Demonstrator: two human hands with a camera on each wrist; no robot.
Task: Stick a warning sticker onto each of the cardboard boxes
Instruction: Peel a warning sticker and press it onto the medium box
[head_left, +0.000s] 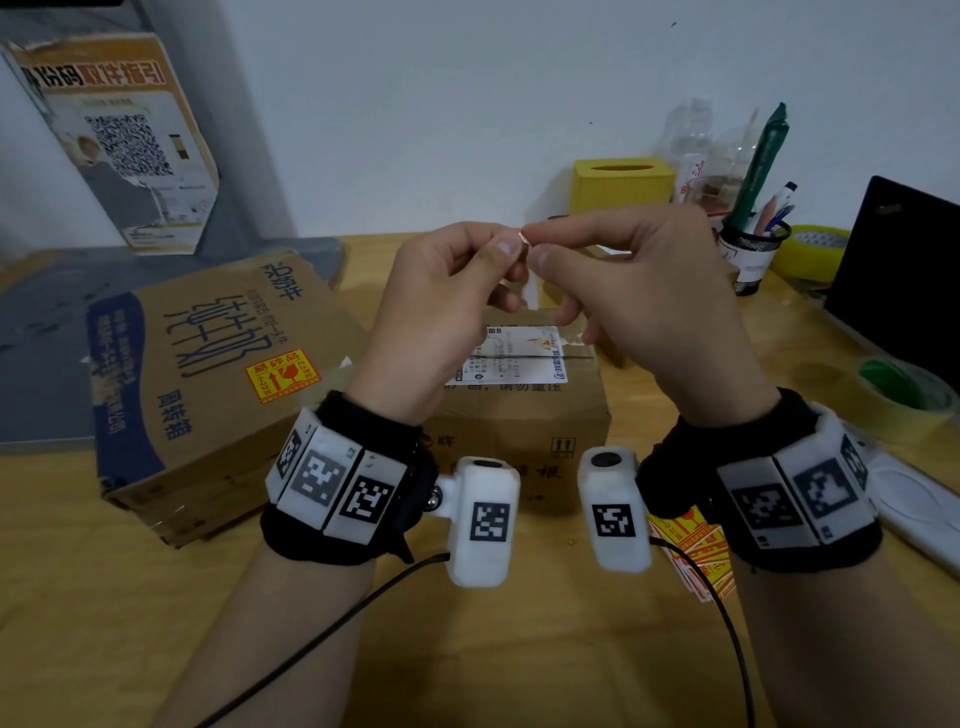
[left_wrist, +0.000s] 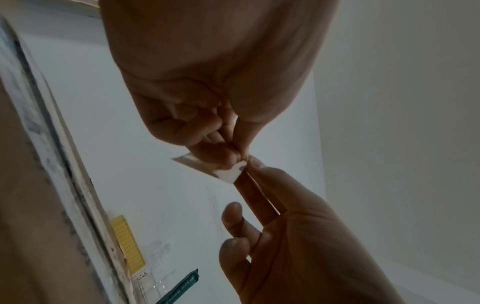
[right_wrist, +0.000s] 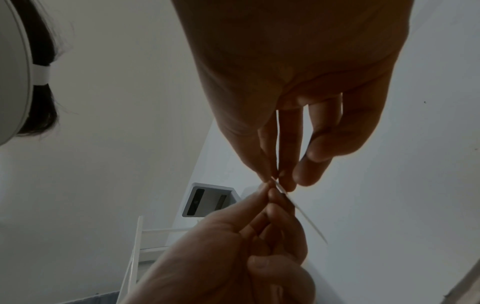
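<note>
Both hands are raised above the small cardboard box (head_left: 519, 415), which bears a white shipping label (head_left: 511, 358). My left hand (head_left: 511, 249) and right hand (head_left: 537, 244) pinch the same small warning sticker (head_left: 524, 238) at one corner, fingertips almost touching. The sticker (left_wrist: 223, 170) shows its pale underside in the left wrist view, and only its thin edge (right_wrist: 298, 211) in the right wrist view. A large flat cardboard box (head_left: 208, 364) lies to the left with a yellow warning sticker (head_left: 283, 375) on its top. A pile of loose stickers (head_left: 696, 551) lies on the table under my right wrist.
Against the back wall stand a yellow tissue box (head_left: 621, 184) and a mesh pen holder (head_left: 750, 249). Two tape rolls (head_left: 815, 249) (head_left: 904, 400) and a black screen (head_left: 904, 280) are on the right. A printed board (head_left: 119, 140) leans at far left.
</note>
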